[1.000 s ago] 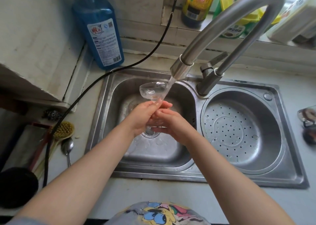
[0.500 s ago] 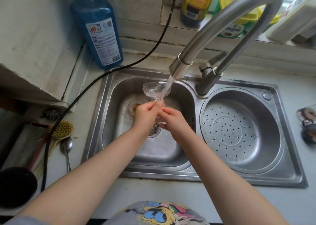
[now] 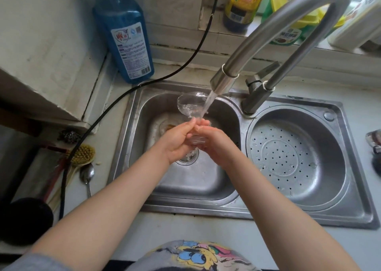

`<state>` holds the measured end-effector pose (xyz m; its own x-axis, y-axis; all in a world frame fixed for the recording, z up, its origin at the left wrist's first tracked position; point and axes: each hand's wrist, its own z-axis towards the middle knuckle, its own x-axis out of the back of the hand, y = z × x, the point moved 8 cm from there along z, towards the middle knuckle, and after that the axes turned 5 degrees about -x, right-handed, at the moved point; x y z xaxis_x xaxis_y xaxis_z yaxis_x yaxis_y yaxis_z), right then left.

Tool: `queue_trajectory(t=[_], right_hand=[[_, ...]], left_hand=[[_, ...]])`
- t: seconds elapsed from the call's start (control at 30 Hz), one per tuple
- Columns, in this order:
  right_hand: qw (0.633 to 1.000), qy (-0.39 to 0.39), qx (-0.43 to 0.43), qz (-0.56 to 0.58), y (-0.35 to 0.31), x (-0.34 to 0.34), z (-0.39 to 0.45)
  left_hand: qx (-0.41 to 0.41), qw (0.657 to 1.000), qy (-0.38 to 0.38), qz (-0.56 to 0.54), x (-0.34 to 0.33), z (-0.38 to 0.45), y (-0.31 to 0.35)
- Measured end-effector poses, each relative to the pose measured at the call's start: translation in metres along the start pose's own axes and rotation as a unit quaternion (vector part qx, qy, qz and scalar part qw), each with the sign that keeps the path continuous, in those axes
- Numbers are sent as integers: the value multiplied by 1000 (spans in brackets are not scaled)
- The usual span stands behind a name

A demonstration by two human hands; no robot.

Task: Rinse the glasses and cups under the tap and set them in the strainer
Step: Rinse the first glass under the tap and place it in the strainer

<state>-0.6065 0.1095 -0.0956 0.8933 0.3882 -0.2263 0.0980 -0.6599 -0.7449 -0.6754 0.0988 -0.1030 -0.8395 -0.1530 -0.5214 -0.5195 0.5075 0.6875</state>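
Note:
A clear stemmed glass is held over the left sink basin, its bowl tilted under the water running from the steel tap. My left hand and my right hand both grip the glass's stem and foot from either side, fingers curled round it. The foot of the glass shows between my palms. The round perforated strainer sits in the right basin with nothing in it.
A blue soap bottle stands at the sink's back left corner with a black cable beside it. A brush and a spoon lie on the left counter. Bottles line the sill behind the tap.
My hands have shifted slightly up and right with the glass, so the water now strikes the right side of its bowl.

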Motion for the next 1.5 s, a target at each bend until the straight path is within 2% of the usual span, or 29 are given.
queue_trajectory(t=[0.1, 0.17, 0.23, 0.33, 0.43, 0.5, 0.57, 0.63, 0.7, 0.77, 0.9, 0.93, 0.97, 1.07, 1.1, 1.17, 1.23, 1.33, 1.4, 1.5], right_hand=[[998, 50, -7, 32, 6, -1, 2], [995, 92, 28, 39, -3, 2, 1], [993, 101, 62, -12, -14, 4, -1], [992, 81, 44, -84, -19, 3, 0], [997, 58, 15, 42, -14, 0, 4], [988, 72, -1, 138, -10, -3, 7], [981, 141, -26, 131, -1, 1, 13], [970, 227, -51, 76, 5, 12, 17], [960, 271, -53, 50, 5, 19, 19], [968, 237, -38, 67, 2, 12, 21], [980, 66, 18, 187, -4, -20, 24], [979, 62, 23, 192, -1, -21, 25], [980, 71, 26, 185, 2, -21, 26], [978, 191, 24, 81, 6, -5, 23], [975, 210, 13, 75, 6, -2, 21], [976, 209, -11, 54, 2, 3, 20], [980, 197, -32, -13, -3, 8, 19], [974, 213, 15, -76, -10, 7, 16], [969, 228, 43, -83, -8, -5, 9], [975, 211, 67, -5, -3, -20, 4]], left_hand=[[-11, 999, 29, 31, 7, 2, 3], [-27, 999, 44, 19, 10, 4, 10], [-48, 997, 55, 25, 14, 6, 15], [-90, 992, 62, 59, 16, 6, 24], [-126, 987, 88, 50, 10, 3, 27], [-158, 978, 126, 56, 9, 0, 28], [-186, 965, 151, 102, 7, -3, 26], [-201, 956, 154, 146, 4, -8, 20], [-210, 952, 153, 165, 2, -11, 16], [-223, 946, 173, 163, 7, -15, 21], [-223, 944, 197, 144, 21, -14, 36], [-217, 948, 195, 130, 22, -13, 36], [-214, 949, 197, 120, 24, -13, 35], [-212, 945, 211, 135, 25, -15, 29], [-212, 943, 213, 142, 23, -16, 27], [-213, 943, 214, 138, 20, -19, 26], [-216, 946, 207, 123, 21, -20, 30], [-217, 950, 200, 100, 21, -20, 37], [-221, 947, 214, 86, 20, -18, 40], [-227, 944, 230, 66, 16, -19, 42]])
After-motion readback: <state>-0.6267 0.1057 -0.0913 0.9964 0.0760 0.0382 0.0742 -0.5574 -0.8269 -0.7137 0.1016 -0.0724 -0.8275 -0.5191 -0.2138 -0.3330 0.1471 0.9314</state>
